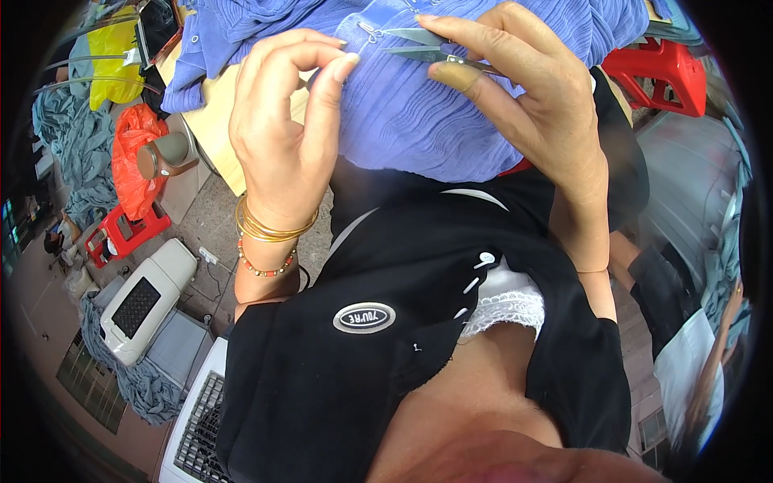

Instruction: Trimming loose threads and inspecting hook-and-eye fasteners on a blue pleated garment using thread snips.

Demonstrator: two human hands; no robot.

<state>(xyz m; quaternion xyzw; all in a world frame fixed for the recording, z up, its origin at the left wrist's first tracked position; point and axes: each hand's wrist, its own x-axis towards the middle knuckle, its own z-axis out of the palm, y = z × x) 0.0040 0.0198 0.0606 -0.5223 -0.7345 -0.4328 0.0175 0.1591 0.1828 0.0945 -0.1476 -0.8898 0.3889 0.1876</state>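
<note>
1. Head view: the left hand (282, 137) pinches a fold of the blue-violet pleated fabric garment (419, 105), thumb and forefinger closed on the cloth.
2. The right hand (515, 88) grips small silver thread snips (423, 44), blades slightly parted, tips touching the garment beside a pin.
3. The garment lies bunched over a pale wooden table (213, 121), near the top edge.
</note>
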